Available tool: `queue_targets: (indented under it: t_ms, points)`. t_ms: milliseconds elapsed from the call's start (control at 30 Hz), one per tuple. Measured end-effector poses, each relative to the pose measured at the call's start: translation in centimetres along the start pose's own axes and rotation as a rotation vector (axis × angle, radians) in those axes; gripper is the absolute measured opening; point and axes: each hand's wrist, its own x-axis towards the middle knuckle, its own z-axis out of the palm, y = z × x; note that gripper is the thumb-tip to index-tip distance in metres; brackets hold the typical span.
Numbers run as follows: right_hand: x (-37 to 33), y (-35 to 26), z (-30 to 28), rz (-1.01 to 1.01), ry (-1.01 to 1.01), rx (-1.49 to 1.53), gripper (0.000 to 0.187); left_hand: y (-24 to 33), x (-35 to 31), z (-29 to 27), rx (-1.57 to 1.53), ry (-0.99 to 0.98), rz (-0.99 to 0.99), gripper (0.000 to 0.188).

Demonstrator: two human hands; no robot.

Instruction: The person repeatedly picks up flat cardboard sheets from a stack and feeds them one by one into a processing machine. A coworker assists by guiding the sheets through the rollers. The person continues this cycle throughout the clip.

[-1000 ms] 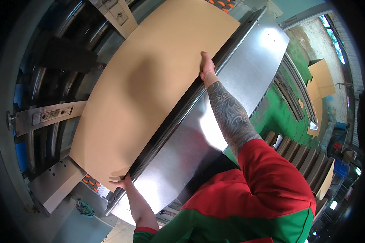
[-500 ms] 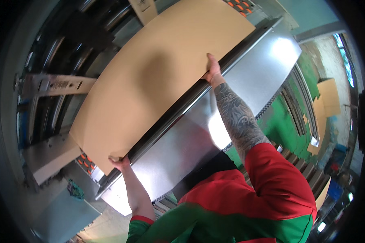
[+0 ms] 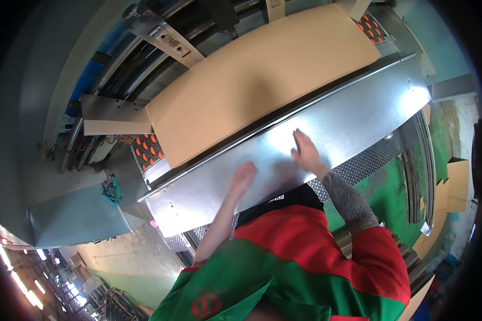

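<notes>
A broad tan cardboard sheet (image 3: 219, 101) lies in the machine beyond a long dark bar with a shiny metal edge (image 3: 262, 127). My right hand (image 3: 306, 154) hovers over the silver metal ledge (image 3: 359, 115) on my side of the bar. Its fingers are stretched out and nothing is in them. My left hand (image 3: 243, 177), somewhat blurred, is above the same ledge, lower and to the left. It looks flat and holds nothing. Both hands are apart from the cardboard.
Metal guide plates (image 3: 168, 43) and rollers stand behind the sheet. Orange-and-black wheel strips (image 3: 148, 151) flank its ends. A teal cord bundle (image 3: 112, 188) hangs at the left. Patterned metal plating (image 3: 377, 163) and a green floor lie right of me.
Both hands have let go of the cardboard's near edge and drawn back toward me over the ledge. The view has shifted, with the sheet now farther right and less tilted.
</notes>
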Motion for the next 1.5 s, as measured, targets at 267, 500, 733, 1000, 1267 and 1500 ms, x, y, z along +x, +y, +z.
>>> queue_targets:
  t_ms: [267,500,733,1000,1267,1500]
  points:
    - [-28.2,1.7,2.7,0.931,-0.354,-0.266,0.079,-12.4,-9.7,-3.6,0.759,-0.097,0.144,0.06]
    - [-43.7,-1.9,6.4,1.188,0.279,-0.104,0.047,-14.3,-8.3,-10.3,0.976,-0.391,0.588,0.067]
    - [-54.0,-13.0,16.7,1.307,0.53,0.166,0.056,-8.7,-2.2,-7.5,1.089,-0.329,0.52,0.061]
    - [-74.2,-26.6,18.0,1.964,1.546,-0.379,0.074,-4.7,-1.9,2.8,1.183,-0.136,0.486,0.046]
    - [-95.3,-36.4,5.1,2.122,1.207,-0.889,0.098,-5.5,-10.3,15.8,1.263,-0.4,0.697,0.065]
    - [-112.9,-35.7,0.9,2.309,0.75,-0.599,0.099,-8.8,-19.0,20.8,1.08,-0.747,0.938,0.05]
